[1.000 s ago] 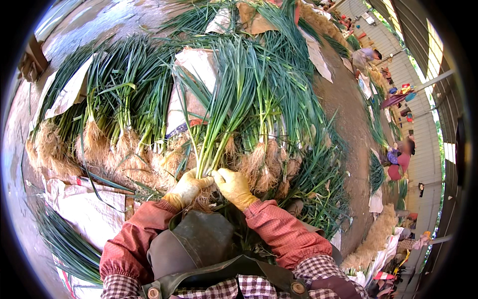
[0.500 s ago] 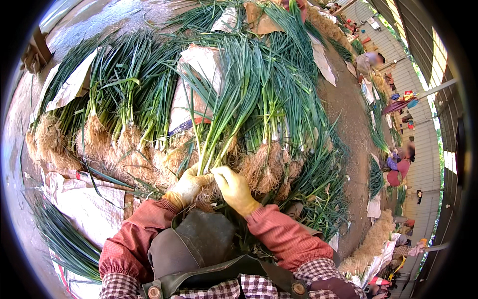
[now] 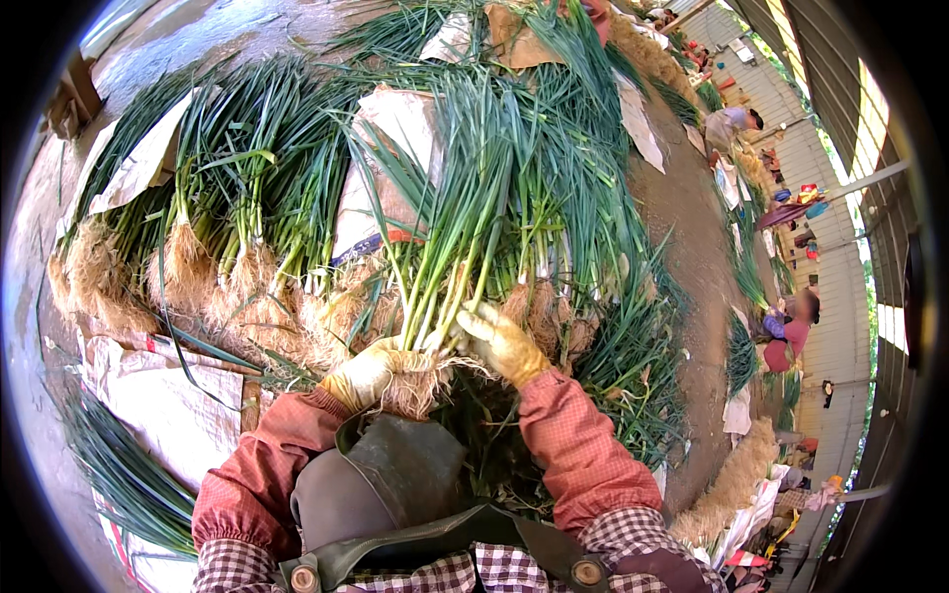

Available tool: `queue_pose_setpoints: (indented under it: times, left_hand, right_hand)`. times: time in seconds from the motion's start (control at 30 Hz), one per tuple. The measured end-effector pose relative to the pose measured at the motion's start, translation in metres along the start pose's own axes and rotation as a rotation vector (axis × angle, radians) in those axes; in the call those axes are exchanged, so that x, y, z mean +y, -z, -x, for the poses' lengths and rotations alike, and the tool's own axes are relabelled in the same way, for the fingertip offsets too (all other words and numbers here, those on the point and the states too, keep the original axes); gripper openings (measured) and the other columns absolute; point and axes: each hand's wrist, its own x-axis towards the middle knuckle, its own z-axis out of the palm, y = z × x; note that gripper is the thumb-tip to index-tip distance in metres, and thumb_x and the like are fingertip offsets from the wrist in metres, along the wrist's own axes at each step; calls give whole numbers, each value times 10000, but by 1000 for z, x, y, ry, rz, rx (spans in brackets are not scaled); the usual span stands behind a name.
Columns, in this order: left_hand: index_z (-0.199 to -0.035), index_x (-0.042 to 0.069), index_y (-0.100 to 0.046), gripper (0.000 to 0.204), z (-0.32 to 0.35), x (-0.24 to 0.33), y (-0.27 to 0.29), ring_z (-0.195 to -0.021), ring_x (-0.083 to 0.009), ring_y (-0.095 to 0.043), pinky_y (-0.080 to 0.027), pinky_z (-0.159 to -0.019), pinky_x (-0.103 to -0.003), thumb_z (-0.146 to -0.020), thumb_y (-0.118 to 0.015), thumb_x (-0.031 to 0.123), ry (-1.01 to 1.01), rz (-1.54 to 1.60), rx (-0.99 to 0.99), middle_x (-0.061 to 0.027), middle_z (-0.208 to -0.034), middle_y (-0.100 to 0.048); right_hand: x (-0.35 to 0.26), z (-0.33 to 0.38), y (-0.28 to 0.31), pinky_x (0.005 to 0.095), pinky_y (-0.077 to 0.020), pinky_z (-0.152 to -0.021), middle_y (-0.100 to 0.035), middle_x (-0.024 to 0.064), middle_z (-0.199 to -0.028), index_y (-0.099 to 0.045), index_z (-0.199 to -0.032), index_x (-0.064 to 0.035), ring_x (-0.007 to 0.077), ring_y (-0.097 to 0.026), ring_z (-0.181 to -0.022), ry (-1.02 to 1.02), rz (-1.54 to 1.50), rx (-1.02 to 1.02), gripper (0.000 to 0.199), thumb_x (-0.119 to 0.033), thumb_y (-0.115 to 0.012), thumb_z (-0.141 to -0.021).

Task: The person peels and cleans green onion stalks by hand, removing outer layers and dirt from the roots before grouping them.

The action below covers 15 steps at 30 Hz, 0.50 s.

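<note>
A bunch of green onions (image 3: 427, 267) stands in front of me, its leaves fanned away from me and its stringy roots toward my body. My left hand (image 3: 368, 376), in a pale yellow glove, is closed round the white lower stems just above the roots. On the bunch's right side, my right hand (image 3: 508, 346), gloved alike, has its fingers curled on more stems, with pale roots hanging between the hands. Part of each hand's grip is hidden by the stems and glove backs.
Root-on green onion bundles (image 3: 183, 259) lie in a row beyond my hands. A whitish sack (image 3: 395, 128) rests among them, and another sack (image 3: 173, 400) lies at left. Loose leaves (image 3: 633, 390) heap at right. Far right, people (image 3: 788, 331) sit among more piles.
My right hand has moved right from beside the left hand and now holds stems at the bunch's right side. The bunch looks thicker, with more stems and roots between my hands.
</note>
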Motion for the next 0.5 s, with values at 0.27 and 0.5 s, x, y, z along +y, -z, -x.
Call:
queue_pose_setpoints:
  times: [0.27,0.5]
  left_hand:
    - [-1073,-2,-569,277,-4,-7,20,-752,-168,-622,-526,-681,-288,-798,-565,-39,-124,-84,227,-86,-910,-637]
    - [-1089,14,-582,380,-14,-10,15,-835,-153,-605,-499,-754,-276,-727,-635,-88,-275,-145,221,-66,-958,-643]
  right_hand:
    - [53,4,-53,291,-436,-425,-541,48,-603,-552,-800,-65,131,-502,-474,207,1265,444,267,-286,-464,-921]
    - [48,54,-46,348,-495,-560,-619,126,-716,-593,-884,-65,235,-608,-614,184,1271,113,202,-257,-531,-864]
